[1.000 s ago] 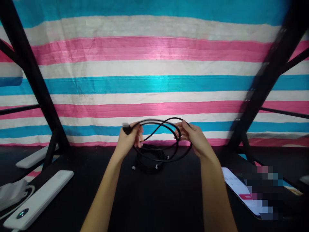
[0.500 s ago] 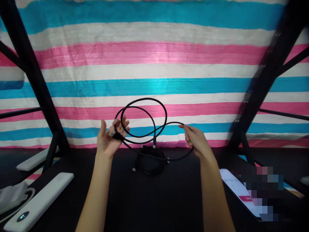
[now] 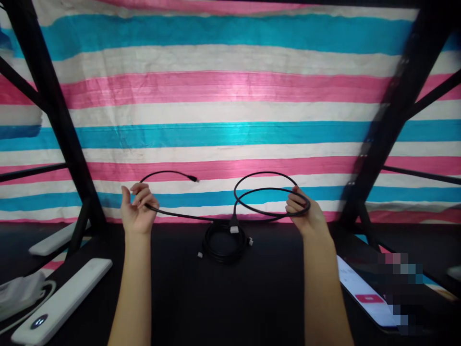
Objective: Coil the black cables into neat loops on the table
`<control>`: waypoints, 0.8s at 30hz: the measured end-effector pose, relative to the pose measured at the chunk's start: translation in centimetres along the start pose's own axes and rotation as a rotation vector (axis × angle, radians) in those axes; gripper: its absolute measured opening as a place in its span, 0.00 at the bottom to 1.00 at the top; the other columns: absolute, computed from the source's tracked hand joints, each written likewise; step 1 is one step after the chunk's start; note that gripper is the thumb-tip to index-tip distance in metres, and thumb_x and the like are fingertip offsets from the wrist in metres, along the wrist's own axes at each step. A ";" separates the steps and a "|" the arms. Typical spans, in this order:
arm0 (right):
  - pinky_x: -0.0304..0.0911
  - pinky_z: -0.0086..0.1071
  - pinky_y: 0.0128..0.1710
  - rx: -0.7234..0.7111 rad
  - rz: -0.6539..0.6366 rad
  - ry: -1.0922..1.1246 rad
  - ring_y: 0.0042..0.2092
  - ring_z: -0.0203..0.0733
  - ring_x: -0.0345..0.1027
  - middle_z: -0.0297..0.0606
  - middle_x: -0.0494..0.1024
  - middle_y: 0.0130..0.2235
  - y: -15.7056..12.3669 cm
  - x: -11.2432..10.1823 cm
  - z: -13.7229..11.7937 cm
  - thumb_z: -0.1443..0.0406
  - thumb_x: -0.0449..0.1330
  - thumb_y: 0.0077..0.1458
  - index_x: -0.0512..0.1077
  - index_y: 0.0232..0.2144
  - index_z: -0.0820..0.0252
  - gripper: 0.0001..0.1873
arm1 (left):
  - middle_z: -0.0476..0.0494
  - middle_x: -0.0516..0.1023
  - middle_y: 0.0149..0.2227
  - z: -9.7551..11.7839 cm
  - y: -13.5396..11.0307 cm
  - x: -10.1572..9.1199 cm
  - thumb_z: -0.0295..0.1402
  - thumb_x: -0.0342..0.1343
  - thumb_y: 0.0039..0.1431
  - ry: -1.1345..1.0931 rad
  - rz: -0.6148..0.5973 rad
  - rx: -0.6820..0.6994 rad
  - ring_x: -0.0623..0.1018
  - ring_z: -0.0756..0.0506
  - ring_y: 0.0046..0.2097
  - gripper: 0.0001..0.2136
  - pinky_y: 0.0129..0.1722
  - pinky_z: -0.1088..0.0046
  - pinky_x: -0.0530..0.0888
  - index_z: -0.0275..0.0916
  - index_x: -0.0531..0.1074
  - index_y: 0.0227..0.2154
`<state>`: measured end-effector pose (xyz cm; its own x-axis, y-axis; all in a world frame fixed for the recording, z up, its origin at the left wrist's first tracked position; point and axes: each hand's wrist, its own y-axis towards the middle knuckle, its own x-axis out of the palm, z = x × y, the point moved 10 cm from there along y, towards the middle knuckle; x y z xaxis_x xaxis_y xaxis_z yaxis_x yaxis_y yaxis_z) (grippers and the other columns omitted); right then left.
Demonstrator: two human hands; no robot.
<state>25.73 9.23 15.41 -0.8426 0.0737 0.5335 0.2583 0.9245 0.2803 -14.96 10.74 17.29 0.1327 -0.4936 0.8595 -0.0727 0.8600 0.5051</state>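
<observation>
A thin black USB cable stretches between my two hands above the dark table. My left hand, palm up with fingers curled, has the cable across its fingers. From there one end arcs up and right to a small black plug. My right hand grips the loops of the same cable, which spread out to its left. A larger plug with a pale metal tip hangs from these loops. Below it lies a coiled black cable with light-coloured plugs at its sides.
At the left lie a long white device with a small display and a white adapter with its cord. A lit phone lies at the right. Black frame posts flank a striped sheet behind.
My hands have moved farther apart. The cable loops have shifted from the middle to my right hand, and the larger plug has left my left hand and now hangs near the middle.
</observation>
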 end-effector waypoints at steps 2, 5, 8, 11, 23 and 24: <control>0.37 0.22 0.12 -0.010 -0.063 -0.043 0.15 0.24 0.33 0.22 0.50 0.17 -0.2 0.0 -0.7 0.62 0.60 0.49 0.60 0.23 0.58 0.11 | 0.56 0.66 0.20 1.5 -0.2 -0.5 0.36 0.38 0.68 0.016 0.028 0.041 0.55 0.60 0.13 0.15 0.11 0.83 0.55 0.39 0.52 0.24; 0.39 0.24 0.11 0.016 -0.108 -0.126 0.16 0.25 0.39 0.28 0.59 0.21 -0.7 0.2 -1.0 0.57 0.59 0.48 0.60 0.22 0.58 0.14 | 0.57 0.61 0.17 3.0 -0.5 -0.5 0.31 0.36 0.68 0.070 0.043 0.057 0.50 0.58 0.12 0.16 0.10 0.80 0.53 0.40 0.49 0.22; 0.45 0.22 0.11 0.039 -0.016 -0.149 0.19 0.26 0.50 0.35 0.69 0.29 -1.0 -0.3 -0.8 0.63 0.65 0.39 0.61 0.22 0.58 0.14 | 0.55 0.63 0.20 3.0 -0.7 0.0 0.30 0.39 0.67 0.203 0.064 0.017 0.56 0.60 0.13 0.13 0.11 0.85 0.56 0.38 0.55 0.24; 0.44 0.19 0.10 0.057 0.061 -0.118 0.22 0.25 0.56 0.36 0.73 0.35 -1.3 -0.1 -0.2 0.69 0.68 0.33 0.61 0.24 0.59 0.18 | 0.53 0.65 0.20 2.2 -1.2 0.2 0.24 0.40 0.64 0.498 0.186 -0.040 0.59 0.61 0.12 0.09 0.09 0.88 0.54 0.33 0.62 0.28; 0.43 0.25 0.14 -0.264 -0.105 -0.666 0.15 0.23 0.49 0.33 0.69 0.25 -4.9 7.1 -2.8 0.53 0.57 0.54 0.74 0.36 0.62 0.18 | 0.48 0.75 0.25 -0.6 -2.4 1.2 0.28 0.55 0.51 1.586 0.169 -0.079 0.65 0.53 0.13 0.20 0.10 0.81 0.58 0.38 0.65 0.49; 0.44 0.26 0.14 -0.305 -0.116 -0.688 0.15 0.24 0.49 0.32 0.68 0.24 -5.1 7.7 -2.9 0.54 0.56 0.55 0.75 0.36 0.62 0.18 | 0.49 0.74 0.23 -1.3 -2.2 0.8 0.29 0.56 0.50 1.642 0.155 -0.083 0.64 0.53 0.13 0.18 0.11 0.81 0.58 0.38 0.67 0.47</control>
<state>19.30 3.99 20.40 -0.9512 0.2909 -0.1028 0.1846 0.8036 0.5659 -13.40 8.58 16.77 0.9715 0.2015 -0.1247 -0.1417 0.9157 0.3760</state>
